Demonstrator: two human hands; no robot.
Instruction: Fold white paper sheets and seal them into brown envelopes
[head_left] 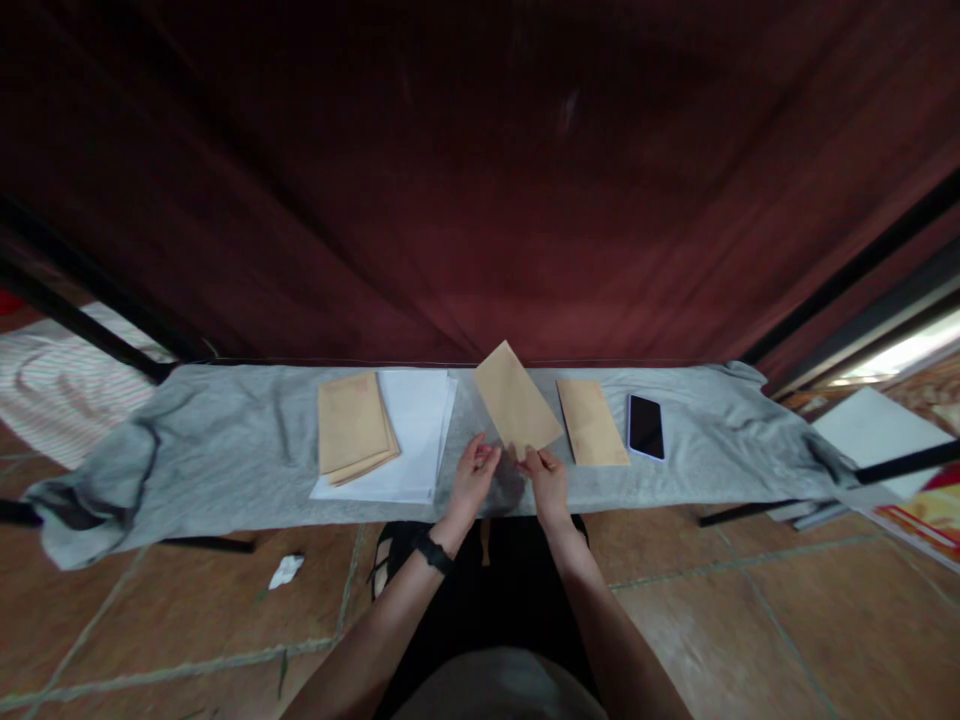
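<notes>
My right hand pinches the lower corner of a brown paper envelope, which is tilted and raised off the grey cloth. Just left of it, my left hand has its fingers partly curled and apart, with nothing in them; a dark band is on that wrist. A second brown envelope lies flat to the right of the held one. On the left, a small stack of brown envelopes rests on white paper sheets.
A phone lies right of the flat envelope. The grey cloth covers a narrow bench before a dark red curtain. Black metal bars flank it. A crumpled white tissue is on the tiled floor; papers are at far right.
</notes>
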